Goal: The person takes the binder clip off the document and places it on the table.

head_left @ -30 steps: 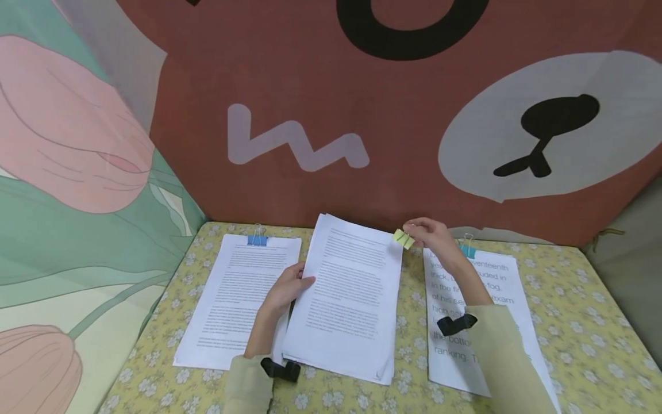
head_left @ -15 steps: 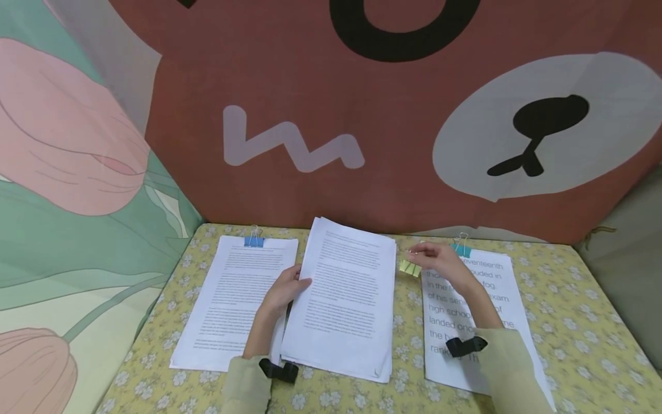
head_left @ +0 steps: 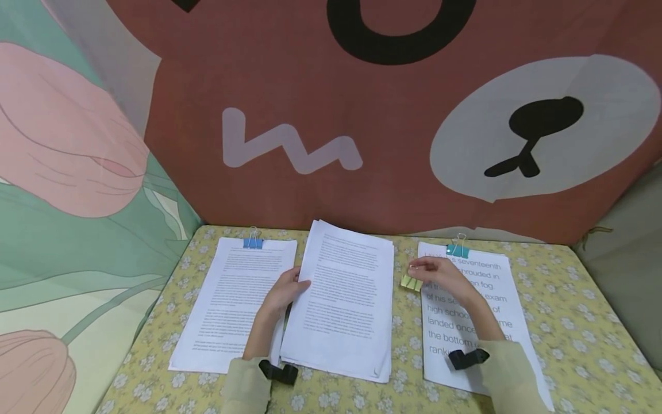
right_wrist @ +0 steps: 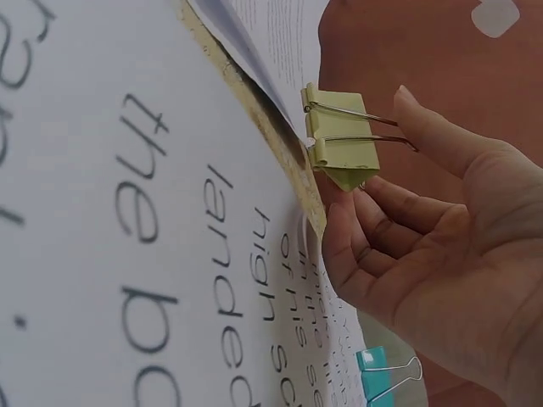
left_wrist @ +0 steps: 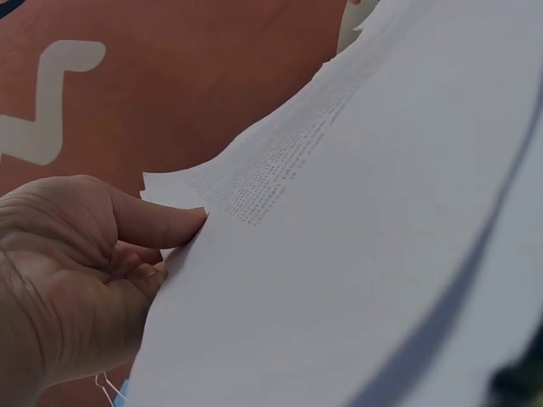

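Note:
In the head view a loose stack of printed sheets [head_left: 341, 305] lies tilted in the middle of the table. My left hand [head_left: 281, 291] grips its left edge, the thumb [left_wrist: 165, 222] on top of the paper and the other fingers partly hidden beneath. To the right of that stack, my right hand [head_left: 442, 277] holds a yellow binder clip [head_left: 411, 282] by its wire handles. Seen from the right wrist, the thumb is on one handle of the clip [right_wrist: 344, 136], whose jaws point away from the palm. The clip is apart from the middle stack.
On the left lies a stack of printed sheets [head_left: 233, 299] with a blue binder clip [head_left: 253, 242] at its top. On the right, large-print sheets [head_left: 450, 339] carry a turquoise binder clip [head_left: 458, 250]. A flowered yellow cloth [head_left: 569, 310] covers the table, with a bear-patterned hanging [head_left: 289, 195] behind.
My right hand has moved down and slightly right with the yellow binder clip, away from the middle stack's top right corner. The left hand keeps its grip on the sheets.

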Demonstrator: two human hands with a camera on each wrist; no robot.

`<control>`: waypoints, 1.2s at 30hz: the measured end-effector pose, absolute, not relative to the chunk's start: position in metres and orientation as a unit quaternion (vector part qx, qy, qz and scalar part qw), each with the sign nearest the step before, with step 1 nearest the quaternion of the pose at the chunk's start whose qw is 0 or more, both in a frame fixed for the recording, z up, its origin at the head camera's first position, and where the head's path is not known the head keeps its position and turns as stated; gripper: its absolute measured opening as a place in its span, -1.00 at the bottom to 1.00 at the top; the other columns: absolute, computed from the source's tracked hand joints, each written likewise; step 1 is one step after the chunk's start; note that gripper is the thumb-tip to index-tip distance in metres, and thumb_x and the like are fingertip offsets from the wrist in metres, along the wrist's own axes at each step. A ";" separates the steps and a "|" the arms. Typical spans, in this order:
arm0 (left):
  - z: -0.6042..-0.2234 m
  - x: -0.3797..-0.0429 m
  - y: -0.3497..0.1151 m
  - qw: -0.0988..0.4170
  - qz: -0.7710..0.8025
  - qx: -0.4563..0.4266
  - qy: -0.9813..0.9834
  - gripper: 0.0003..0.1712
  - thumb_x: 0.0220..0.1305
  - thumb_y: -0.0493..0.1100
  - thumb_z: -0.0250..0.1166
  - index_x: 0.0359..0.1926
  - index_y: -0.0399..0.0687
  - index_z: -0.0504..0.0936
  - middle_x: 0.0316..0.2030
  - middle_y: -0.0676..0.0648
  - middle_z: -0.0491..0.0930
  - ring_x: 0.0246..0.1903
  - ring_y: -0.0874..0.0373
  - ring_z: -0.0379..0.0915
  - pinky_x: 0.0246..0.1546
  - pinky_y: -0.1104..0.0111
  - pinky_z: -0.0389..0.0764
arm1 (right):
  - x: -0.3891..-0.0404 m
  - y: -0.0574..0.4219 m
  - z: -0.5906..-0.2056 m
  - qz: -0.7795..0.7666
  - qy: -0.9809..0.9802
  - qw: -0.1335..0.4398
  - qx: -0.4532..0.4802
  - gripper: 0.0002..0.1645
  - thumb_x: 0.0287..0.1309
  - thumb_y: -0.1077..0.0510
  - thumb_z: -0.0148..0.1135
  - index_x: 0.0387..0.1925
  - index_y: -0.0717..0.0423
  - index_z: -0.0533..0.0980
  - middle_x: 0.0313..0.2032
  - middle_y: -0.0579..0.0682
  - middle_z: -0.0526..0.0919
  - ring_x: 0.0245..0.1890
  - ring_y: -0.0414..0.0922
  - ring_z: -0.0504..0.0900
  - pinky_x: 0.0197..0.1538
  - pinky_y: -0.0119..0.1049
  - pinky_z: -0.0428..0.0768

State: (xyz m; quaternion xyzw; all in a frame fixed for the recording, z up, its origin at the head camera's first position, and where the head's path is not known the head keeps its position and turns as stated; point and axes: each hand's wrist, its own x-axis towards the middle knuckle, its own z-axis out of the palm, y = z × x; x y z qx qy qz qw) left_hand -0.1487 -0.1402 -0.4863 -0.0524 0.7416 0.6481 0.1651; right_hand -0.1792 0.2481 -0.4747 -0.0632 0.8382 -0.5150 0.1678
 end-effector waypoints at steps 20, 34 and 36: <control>-0.495 -0.146 -0.140 0.162 0.661 -0.043 0.731 -0.48 0.51 -0.36 0.05 0.41 -0.49 0.34 -0.06 -0.28 0.69 -0.16 -0.04 0.69 -0.06 0.19 0.66 | -0.171 0.241 -0.487 -0.515 0.837 0.178 -0.055 -0.42 0.32 0.06 0.40 0.20 0.39 0.54 -0.11 0.10 0.72 -0.16 -0.05 0.67 -0.10 -0.24 0.67; -0.495 -0.150 -0.140 0.156 0.650 -0.047 0.742 -0.47 0.51 -0.35 0.04 0.41 -0.52 0.32 -0.04 -0.32 0.68 -0.17 -0.04 0.70 -0.09 0.22 0.68 | -0.169 0.241 -0.487 -0.494 0.855 0.149 -0.059 -0.34 0.32 -0.01 0.41 0.27 0.35 0.53 0.04 0.14 0.72 0.04 0.00 0.68 0.14 -0.14 0.55; -0.495 -0.150 -0.140 0.154 0.647 -0.047 0.745 -0.48 0.51 -0.35 0.05 0.40 -0.52 0.33 -0.05 -0.32 0.69 -0.17 -0.05 0.70 -0.09 0.20 0.68 | -0.169 0.241 -0.487 -0.495 0.854 0.148 -0.062 -0.34 0.32 0.00 0.41 0.28 0.35 0.53 0.05 0.15 0.72 0.04 0.00 0.68 0.13 -0.14 0.56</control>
